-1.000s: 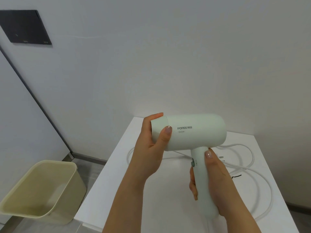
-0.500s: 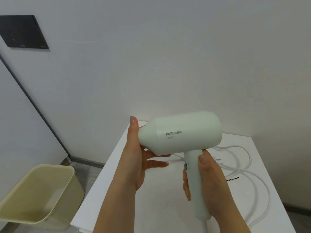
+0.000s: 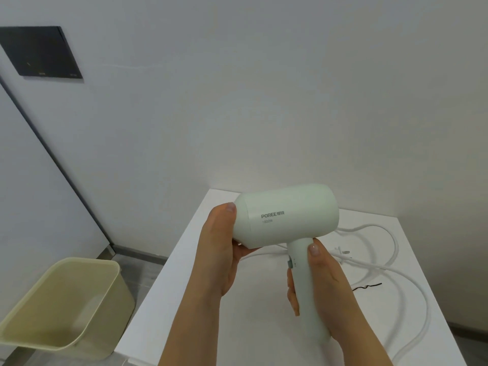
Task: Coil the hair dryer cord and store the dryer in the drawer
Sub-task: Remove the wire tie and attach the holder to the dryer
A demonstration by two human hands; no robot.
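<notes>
A pale green hair dryer [image 3: 287,215] is held up above a white cabinet top [image 3: 200,281], barrel pointing left. My right hand [image 3: 324,289] grips its handle, thumb on the front. My left hand [image 3: 221,249] cups the nozzle end, with the thumb on top and the fingers under the barrel. The white cord [image 3: 412,291] lies in loose loops on the cabinet top to the right, and its plug [image 3: 342,252] rests behind the handle. No drawer is in view.
A beige plastic bin [image 3: 60,305] stands on the floor at the lower left. A short black twist tie [image 3: 368,286] lies on the cabinet top among the cord loops. White walls close in behind, with a dark panel [image 3: 39,51] at the upper left.
My left hand shifted from a grip round the nozzle to a looser hold, then closed on the nozzle end again. The dryer drifted slightly left and tilted.
</notes>
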